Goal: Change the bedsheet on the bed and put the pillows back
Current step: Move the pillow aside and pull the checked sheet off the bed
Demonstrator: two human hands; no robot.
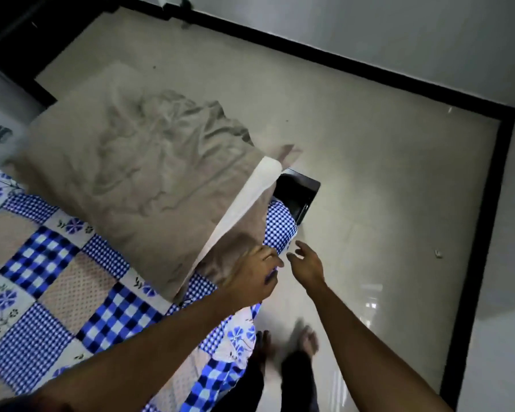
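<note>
Lying just beyond the fingers of the left hand (254,275), the pillow (149,162) rests on the checked sheet (42,263), its white-edged open end nearest those fingers. They are curled beside that end, but blur hides whether they pinch cloth, so I cannot tell. The right hand (306,263) hovers just beside, over the floor (369,173), fingers loosely spread and holding nothing. The pillow looks light, soft and floppy, and would probably sag if lifted by one corner. Taking both near corners seems better. The thin sheet may drag along under it.
</note>
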